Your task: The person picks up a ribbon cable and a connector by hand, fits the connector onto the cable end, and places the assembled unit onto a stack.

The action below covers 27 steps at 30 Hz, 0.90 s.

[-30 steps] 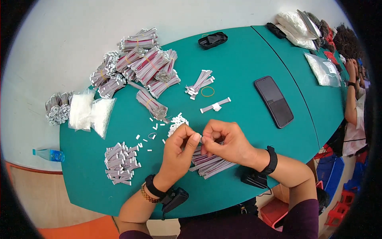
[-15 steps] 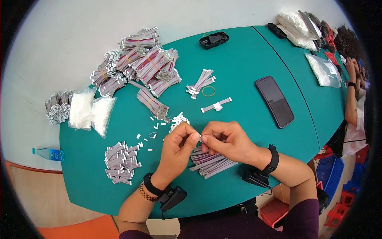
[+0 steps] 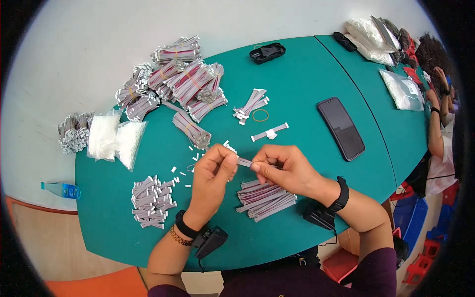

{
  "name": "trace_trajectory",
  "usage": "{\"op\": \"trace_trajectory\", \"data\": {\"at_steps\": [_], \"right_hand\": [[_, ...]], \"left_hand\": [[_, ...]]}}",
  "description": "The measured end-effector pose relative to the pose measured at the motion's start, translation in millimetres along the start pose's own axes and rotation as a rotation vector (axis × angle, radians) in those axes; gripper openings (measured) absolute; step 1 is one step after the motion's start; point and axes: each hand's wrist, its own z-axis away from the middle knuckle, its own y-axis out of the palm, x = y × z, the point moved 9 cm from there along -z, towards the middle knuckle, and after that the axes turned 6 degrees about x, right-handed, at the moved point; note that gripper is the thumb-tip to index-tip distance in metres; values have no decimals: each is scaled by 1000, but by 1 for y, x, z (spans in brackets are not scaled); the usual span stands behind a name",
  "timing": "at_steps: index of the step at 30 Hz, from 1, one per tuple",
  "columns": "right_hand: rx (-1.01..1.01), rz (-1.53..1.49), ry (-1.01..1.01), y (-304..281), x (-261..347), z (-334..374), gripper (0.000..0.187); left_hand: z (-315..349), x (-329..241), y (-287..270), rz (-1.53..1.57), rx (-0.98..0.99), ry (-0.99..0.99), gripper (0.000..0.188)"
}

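Note:
A short grey ribbon cable (image 3: 244, 162) is stretched between my two hands above the table. My left hand (image 3: 213, 173) pinches one end, and the fingers cover that end. On the other end, thumb and forefinger of my right hand (image 3: 286, 169) are closed. Below my right hand lies a stack of loose ribbon cables (image 3: 265, 201). Small white connector housings (image 3: 228, 145) are piled behind my left hand, partly hidden by it. Cables with white connectors on their ends form a heap (image 3: 152, 202) left of my left wrist.
Bundled cables (image 3: 190, 81) are piled at the back left, beside bags of white parts (image 3: 103, 136). A phone (image 3: 341, 128) lies at right. Some finished-looking cables (image 3: 250, 105), a rubber band (image 3: 260, 115) and a black case (image 3: 267, 53) lie farther back. Another person's arm (image 3: 435, 126) shows at far right.
My hands have moved apart, my left hand going left, and the ribbon cable now shows between them. The other person's hands at the far right have shifted.

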Motion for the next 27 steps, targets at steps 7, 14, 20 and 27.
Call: {"op": "trace_trajectory", "data": {"at_steps": [7,14,20,27], "right_hand": [[19,-47,6,0,-6,1,15],[-30,-80,-34,-10,4,-2,11],[-214,-460,-166,-36,-2,-3,11],[-162,-356,-192,-26,1,-2,12]], "left_hand": [[-1,-4,2,-107,5,-31,13],[-2,-6,-7,-65,-57,-1,12],[1,8,15,65,66,-159,12],[3,9,29,-154,190,-129,15]]}}
